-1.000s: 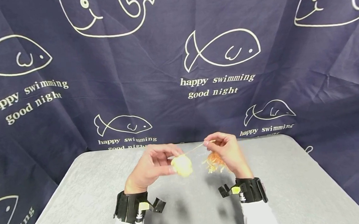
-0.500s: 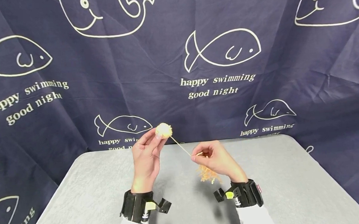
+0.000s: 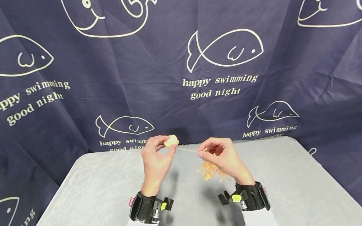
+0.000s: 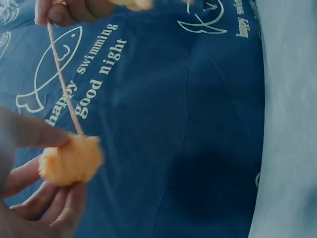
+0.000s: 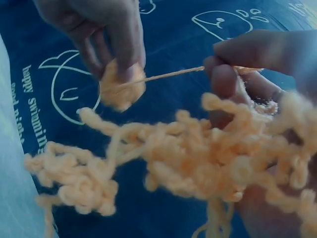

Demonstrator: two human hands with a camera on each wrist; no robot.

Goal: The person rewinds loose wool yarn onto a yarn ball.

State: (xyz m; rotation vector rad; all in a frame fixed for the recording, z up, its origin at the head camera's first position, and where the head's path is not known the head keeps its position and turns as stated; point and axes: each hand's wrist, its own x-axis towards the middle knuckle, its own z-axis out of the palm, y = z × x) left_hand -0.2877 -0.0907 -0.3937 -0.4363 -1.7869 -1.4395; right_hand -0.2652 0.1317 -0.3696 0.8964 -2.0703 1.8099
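Note:
My left hand (image 3: 157, 158) pinches a small pale orange yarn ball (image 3: 171, 141) above the far side of the grey table (image 3: 89, 200). A taut strand of yarn (image 3: 188, 150) runs from the ball to my right hand (image 3: 216, 152), which pinches it between thumb and forefinger. A loose tangle of orange yarn (image 3: 208, 171) hangs under the right hand. In the left wrist view the yarn ball (image 4: 72, 159) sits at my fingertips with the strand (image 4: 62, 79) leading up. In the right wrist view the yarn tangle (image 5: 188, 163) fills the foreground and the ball (image 5: 121, 89) lies beyond it.
A dark blue curtain (image 3: 177, 57) printed with white fish and words hangs behind the table. Black wrist mounts (image 3: 146, 210) sit on both forearms. The grey table top spreads around and in front of the hands.
The left hand has lowered the yarn ball from its raised spot. The strand now runs nearly level to the right hand, which rose slightly.

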